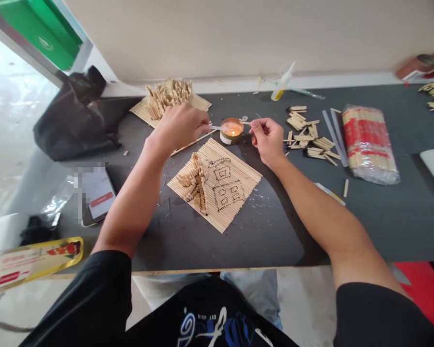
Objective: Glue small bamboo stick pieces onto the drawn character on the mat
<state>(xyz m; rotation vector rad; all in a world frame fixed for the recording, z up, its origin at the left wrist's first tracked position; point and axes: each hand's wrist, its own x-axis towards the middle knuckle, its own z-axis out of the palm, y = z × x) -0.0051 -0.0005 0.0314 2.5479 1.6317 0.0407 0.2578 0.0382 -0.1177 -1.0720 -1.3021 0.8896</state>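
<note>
My left hand (186,126) is closed on a thin translucent glue stick (216,127), whose tip reaches over the lit candle (230,137) in its small tin. From the other side, my right hand (268,140) pinches a short wooden stick (245,123), its end close to the flame. Nearer to me lies a square mat of wooden sticks (248,176) with characters drawn in black outline. Short stick pieces (196,176) stand upright on its left part, filling one drawn shape.
A second mat bearing many upright sticks (169,96) is behind my left hand. Right of my right hand are loose short sticks (304,137), spare glue sticks (334,137) and a wrapped stick bundle (369,144). A glue bottle (282,84), phone (97,193) and black bag (75,115) lie around.
</note>
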